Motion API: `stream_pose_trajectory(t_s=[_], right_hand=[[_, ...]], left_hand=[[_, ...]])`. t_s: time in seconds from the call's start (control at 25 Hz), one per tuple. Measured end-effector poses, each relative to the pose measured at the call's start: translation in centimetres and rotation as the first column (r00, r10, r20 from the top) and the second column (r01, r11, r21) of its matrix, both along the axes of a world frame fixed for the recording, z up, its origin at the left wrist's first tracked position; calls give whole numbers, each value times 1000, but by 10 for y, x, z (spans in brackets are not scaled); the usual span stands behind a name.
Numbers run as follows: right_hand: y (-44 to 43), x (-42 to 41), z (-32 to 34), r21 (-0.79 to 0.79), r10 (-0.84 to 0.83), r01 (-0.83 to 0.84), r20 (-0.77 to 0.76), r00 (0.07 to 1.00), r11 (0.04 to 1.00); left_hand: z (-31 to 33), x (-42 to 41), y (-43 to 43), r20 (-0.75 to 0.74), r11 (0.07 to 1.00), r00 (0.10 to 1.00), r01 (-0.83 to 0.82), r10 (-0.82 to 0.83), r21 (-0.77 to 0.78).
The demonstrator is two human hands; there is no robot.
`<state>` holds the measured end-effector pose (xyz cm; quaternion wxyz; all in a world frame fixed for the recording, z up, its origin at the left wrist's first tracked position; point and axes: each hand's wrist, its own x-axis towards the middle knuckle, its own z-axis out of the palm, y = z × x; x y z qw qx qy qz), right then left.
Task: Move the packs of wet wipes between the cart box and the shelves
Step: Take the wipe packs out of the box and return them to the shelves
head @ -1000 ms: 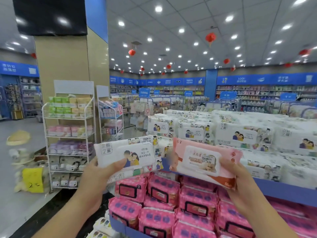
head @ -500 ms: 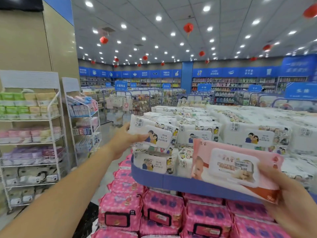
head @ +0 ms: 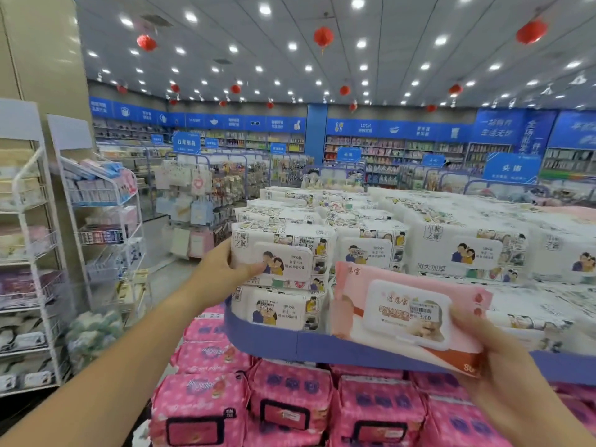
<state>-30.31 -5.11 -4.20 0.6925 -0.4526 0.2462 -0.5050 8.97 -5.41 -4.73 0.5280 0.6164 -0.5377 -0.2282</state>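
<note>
The left hand (head: pixel 222 269) is closed on a white pack of wet wipes (head: pixel 280 256), thumb lying across its front lid and the other fingers hidden behind its left end. That pack sits on top of a second white pack (head: pixel 279 309) at the front left corner of the upper display shelf (head: pixel 290 345), a platform with a blue-violet rim; whether its weight is fully on the pack beneath cannot be told. The right hand (head: pixel 503 362) grips a pink pack of wet wipes (head: pixel 403 314) by its lower right end, thumb over the edge of the white flip lid, which carries a price sticker. This pack is held in the air, tilted, in front of the shelf rim and just right of the white stack. Behind both, rows of white packs (head: pixel 464 250) cover the shelf top. Below the rim, magenta packs (head: pixel 290 404) are stacked on the lower tier. To the left stand white wire racks (head: pixel 106 230) with smaller goods. Red lanterns (head: pixel 323 36) hang from the ceiling.
</note>
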Motion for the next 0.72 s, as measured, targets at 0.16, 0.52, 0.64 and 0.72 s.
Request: stream_pose_trajectory(t_s=[0.16,0.52,0.64,0.72], right_hand=[[-7,10,0,-9,-42,42,-12,999,999],[-7,-35,12,-26,-48,49,55,997,998],[-7,-92,16,-58,-64,69,73,995,996],[-10,-149,18,-82,-127,132,70,989,988]], left_hand=[[1,-25,13,91,978,976,-189,197,-89],[19,-209,41,-118,973,977,157,-179,-172],[25,-268,21,-212,946,922,310,-323,-92],[29,-321,1,-253,920,886,388,-389,-56]])
